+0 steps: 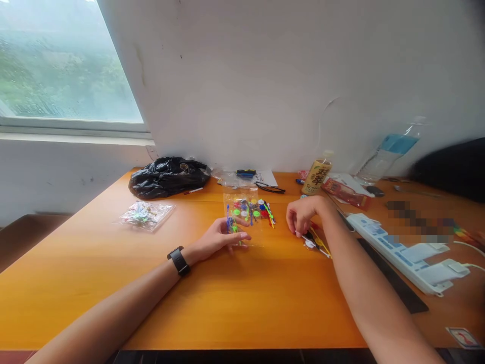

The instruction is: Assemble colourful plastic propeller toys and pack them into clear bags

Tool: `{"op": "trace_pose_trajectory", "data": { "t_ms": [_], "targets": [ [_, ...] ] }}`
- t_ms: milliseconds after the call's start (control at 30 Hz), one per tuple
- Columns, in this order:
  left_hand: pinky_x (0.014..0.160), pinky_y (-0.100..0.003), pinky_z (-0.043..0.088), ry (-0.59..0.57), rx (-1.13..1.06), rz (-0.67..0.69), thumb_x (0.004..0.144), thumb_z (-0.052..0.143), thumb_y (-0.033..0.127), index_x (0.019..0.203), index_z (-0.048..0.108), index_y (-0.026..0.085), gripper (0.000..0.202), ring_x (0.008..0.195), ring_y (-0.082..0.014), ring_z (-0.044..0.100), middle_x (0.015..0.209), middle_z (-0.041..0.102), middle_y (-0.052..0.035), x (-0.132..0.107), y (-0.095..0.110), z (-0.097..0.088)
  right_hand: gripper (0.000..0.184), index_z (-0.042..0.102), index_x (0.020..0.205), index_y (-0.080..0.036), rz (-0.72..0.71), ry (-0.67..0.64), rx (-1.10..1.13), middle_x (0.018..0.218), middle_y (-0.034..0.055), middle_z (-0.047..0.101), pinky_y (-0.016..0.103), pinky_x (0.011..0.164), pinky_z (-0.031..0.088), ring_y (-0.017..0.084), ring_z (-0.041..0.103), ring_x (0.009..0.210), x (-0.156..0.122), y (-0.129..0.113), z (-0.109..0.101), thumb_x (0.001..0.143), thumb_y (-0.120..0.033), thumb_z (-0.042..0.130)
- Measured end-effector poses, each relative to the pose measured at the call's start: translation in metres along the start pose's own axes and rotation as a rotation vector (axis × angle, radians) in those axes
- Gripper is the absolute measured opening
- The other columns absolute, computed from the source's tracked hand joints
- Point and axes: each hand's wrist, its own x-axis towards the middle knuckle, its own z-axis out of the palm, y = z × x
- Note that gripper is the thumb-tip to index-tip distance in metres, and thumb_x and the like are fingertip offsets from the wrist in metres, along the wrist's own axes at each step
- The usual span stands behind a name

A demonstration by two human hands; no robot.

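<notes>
My left hand [227,233] is curled loosely around blue and green plastic sticks [235,230], thumb stretched to the right, over a clear plastic bag [248,240]. Just beyond it several small coloured plastic pieces [256,214] lie on the bag, round ones and thin ones. Yellow, red and green sticks [270,215] rest at the bag's right edge. Further right, the bent fingers of my right hand [303,215] point downward and pinch a thin white plastic stick [300,235]. Under that hand are white, black and yellow plastic pieces [318,242], partly hidden by my forearm.
A second clear bag of plastic pieces [146,215] lies at left, before a black plastic bag [168,177]. Glasses [270,188], a drink bottle [317,176] and a clear bottle [386,154] are towards the wall. A white power strip [401,250] lies right of my right arm.
</notes>
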Motion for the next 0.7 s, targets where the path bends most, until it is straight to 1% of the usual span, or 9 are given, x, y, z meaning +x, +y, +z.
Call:
{"op": "trace_pose_trajectory", "data": {
  "t_ms": [100,200,300,367,433,467,533,633,700],
  "targets": [
    [0.069,-0.027,0.061,0.003,0.005,-0.007,0.084,0.087,0.045,0.127,0.060,0.015,0.059,0.096,-0.0270,0.080,0.112,0.078,-0.0157,0.000,0.001,0.000,0.064,0.079,0.088,-0.014,-0.044,-0.026,0.005,0.081,0.0054,0.079,0.027,0.069,0.058,0.022,0.076,0.077,0.000,-0.004,0.001,0.039,-0.049,0.100],
    [0.061,-0.023,0.059,-0.012,0.027,-0.021,0.083,0.087,0.045,0.129,0.060,0.016,0.060,0.096,-0.0282,0.080,0.115,0.077,-0.0163,-0.001,0.003,0.000,0.059,0.080,0.091,-0.013,-0.176,-0.023,0.036,0.081,0.0064,0.080,0.028,0.069,0.058,0.022,0.075,0.075,-0.008,-0.004,-0.001,0.049,-0.051,0.098],
    [0.057,-0.022,0.057,-0.019,0.047,-0.025,0.083,0.087,0.045,0.130,0.060,0.016,0.061,0.095,-0.0289,0.080,0.112,0.077,-0.0151,-0.001,0.006,0.001,0.052,0.081,0.097,-0.013,-0.345,0.054,0.091,0.085,0.0073,0.080,0.028,0.074,0.059,0.021,0.075,0.079,-0.025,-0.004,-0.002,0.063,-0.049,0.095],
    [0.058,-0.022,0.058,-0.019,0.046,-0.029,0.083,0.087,0.044,0.130,0.060,0.017,0.060,0.093,-0.0283,0.080,0.111,0.077,-0.0144,-0.002,0.007,0.001,0.048,0.081,0.100,-0.014,-0.436,0.143,0.150,0.085,0.0073,0.080,0.029,0.074,0.059,0.021,0.074,0.079,-0.040,-0.005,0.000,0.068,-0.047,0.093],
    [0.064,-0.025,0.061,-0.029,0.027,-0.034,0.083,0.087,0.043,0.130,0.060,0.017,0.059,0.094,-0.0270,0.080,0.113,0.076,-0.0145,-0.003,0.007,0.001,0.044,0.080,0.102,-0.015,-0.535,0.299,0.229,0.086,0.0070,0.080,0.028,0.072,0.057,0.019,0.073,0.077,-0.056,-0.010,0.003,0.071,-0.045,0.092],
    [0.068,-0.026,0.062,-0.041,0.011,-0.037,0.084,0.087,0.042,0.129,0.061,0.017,0.058,0.094,-0.0263,0.080,0.115,0.076,-0.0147,-0.003,0.007,0.001,0.041,0.080,0.102,-0.017,-0.604,0.417,0.287,0.087,0.0066,0.080,0.027,0.070,0.057,0.018,0.072,0.077,-0.064,-0.013,0.005,0.073,-0.044,0.092],
    [0.077,-0.031,0.064,-0.070,-0.033,-0.041,0.085,0.087,0.040,0.130,0.061,0.018,0.056,0.097,-0.0250,0.078,0.118,0.074,-0.0148,-0.004,0.006,0.002,0.034,0.079,0.101,-0.019,-0.774,0.703,0.444,0.090,0.0053,0.079,0.026,0.067,0.055,0.017,0.071,0.078,-0.076,-0.024,0.008,0.077,-0.041,0.090],
    [0.087,-0.036,0.064,-0.107,-0.094,-0.046,0.086,0.086,0.038,0.132,0.061,0.019,0.056,0.102,-0.0246,0.076,0.122,0.072,-0.0141,-0.004,0.004,0.002,0.029,0.078,0.095,-0.021,-0.970,1.076,0.619,0.089,0.0034,0.078,0.026,0.063,0.055,0.014,0.066,0.071,-0.089,-0.051,0.014,0.077,-0.039,0.091],
    [0.089,-0.038,0.064,-0.117,-0.108,-0.051,0.085,0.087,0.037,0.133,0.061,0.020,0.057,0.105,-0.0255,0.075,0.122,0.070,-0.0136,-0.004,0.002,0.003,0.029,0.078,0.095,-0.023,-1.057,1.257,0.630,0.089,0.0034,0.076,0.029,0.061,0.056,0.016,0.066,0.071,-0.094,-0.073,0.021,0.077,-0.041,0.091]
  ]
}}
